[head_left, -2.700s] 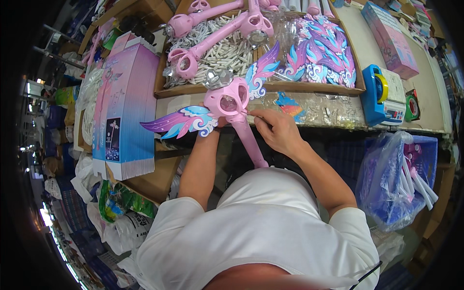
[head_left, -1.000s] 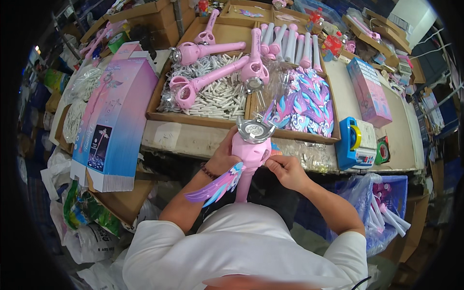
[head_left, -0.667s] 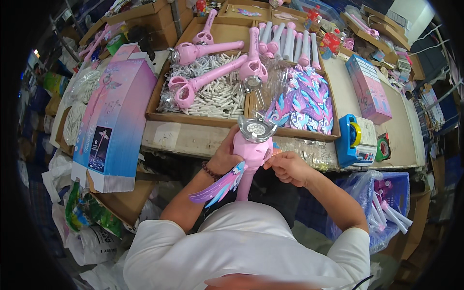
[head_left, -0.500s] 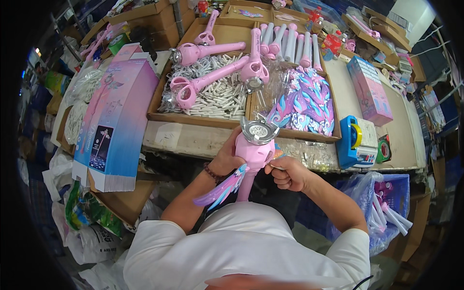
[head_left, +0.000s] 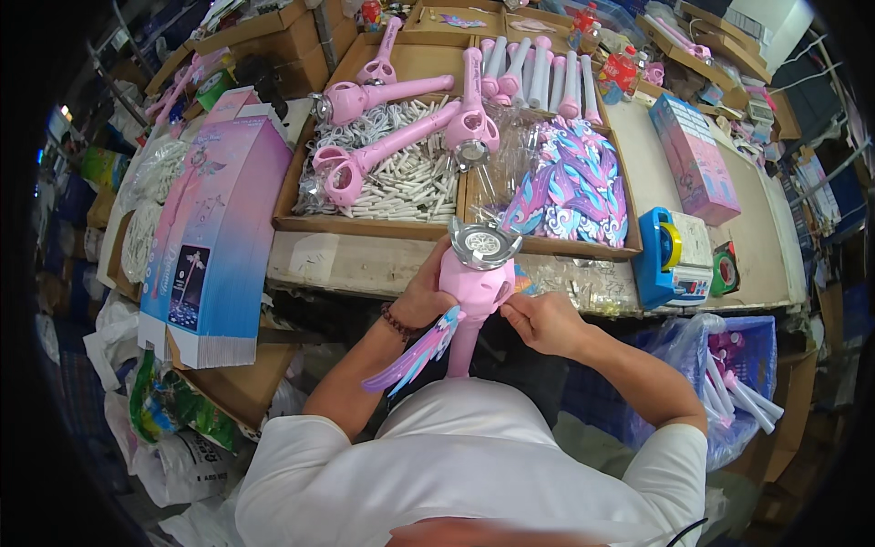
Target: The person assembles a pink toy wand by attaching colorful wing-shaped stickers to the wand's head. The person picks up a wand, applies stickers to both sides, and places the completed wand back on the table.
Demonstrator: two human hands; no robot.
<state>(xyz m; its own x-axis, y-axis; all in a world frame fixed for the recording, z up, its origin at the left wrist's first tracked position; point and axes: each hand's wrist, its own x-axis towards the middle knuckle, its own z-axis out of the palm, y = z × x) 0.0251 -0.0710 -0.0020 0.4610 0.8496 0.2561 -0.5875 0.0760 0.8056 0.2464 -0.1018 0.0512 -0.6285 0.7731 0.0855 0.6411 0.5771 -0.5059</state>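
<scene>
A pink toy wand (head_left: 476,287) with a silver ring-shaped top stands upright in front of my body, its handle end against my shirt. My left hand (head_left: 425,294) is closed round the left side of its head. A purple and blue wing (head_left: 421,354) sticks out from the wand on that side, below my fingers. My right hand (head_left: 552,325) is at the wand's right side, fingers curled and pinched together; what they hold is hidden. A little orange and blue shows between this hand and the wand.
Beyond my hands, a cardboard tray (head_left: 351,225) holds white pegs (head_left: 410,178), pink wand bodies (head_left: 392,137) and loose wings (head_left: 583,187). Printed boxes (head_left: 214,246) stand at left. A blue and white tape dispenser (head_left: 674,260) and a blue crate (head_left: 743,342) are at right.
My right hand has turned, its back now more toward the view, and the pale thing seen at its fingertips is hidden. The left hand keeps its hold on the wand.
</scene>
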